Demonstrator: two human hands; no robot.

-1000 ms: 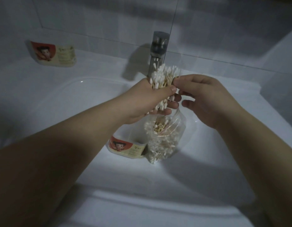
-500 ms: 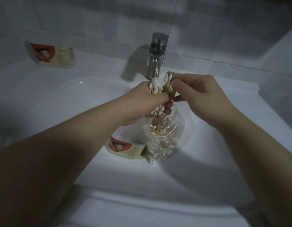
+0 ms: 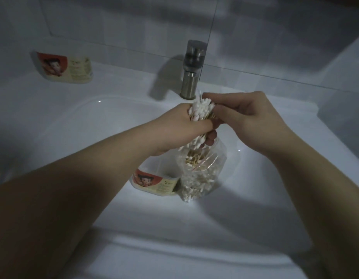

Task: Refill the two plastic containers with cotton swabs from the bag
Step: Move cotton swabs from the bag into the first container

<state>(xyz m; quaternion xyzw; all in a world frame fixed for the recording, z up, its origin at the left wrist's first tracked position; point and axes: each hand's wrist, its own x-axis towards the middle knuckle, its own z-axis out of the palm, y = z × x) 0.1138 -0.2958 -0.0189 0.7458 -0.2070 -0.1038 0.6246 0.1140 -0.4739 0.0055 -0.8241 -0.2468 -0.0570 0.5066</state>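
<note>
Left hand (image 3: 178,127): clamped round the bundle of cotton swabs (image 3: 200,109), which stands roughly upright with tips showing above and below your fist
Right hand (image 3: 251,113): up against the left, forefinger and thumb curled onto the bundle's top end, seemingly pinching the tips to square them
Bag (image 3: 202,172): open and standing in the sink (image 3: 295,137) basin right under your fist, most of the swabs inside it
Near container (image 3: 154,183): in the basin, touching the bag's left side; its opening is hidden by your left arm, so how full it is cannot be told
Far container (image 3: 64,67): lying on the back ledge, well left of the tap (image 3: 192,69)
Step in hand: evening out the bundle before it goes into a container
Doing it well: keep the left grip firm but not crushing, pat the top ends level with the right, and stay over the bag's mouth so strays drop back in
Next move, as a judgement: carry the bundle left and down to the near container and feed it in lengthwise, sticks parallel
Risk: loose swabs at the bottom of your fist could fall into the basin; the light is dim, so check for them
</note>
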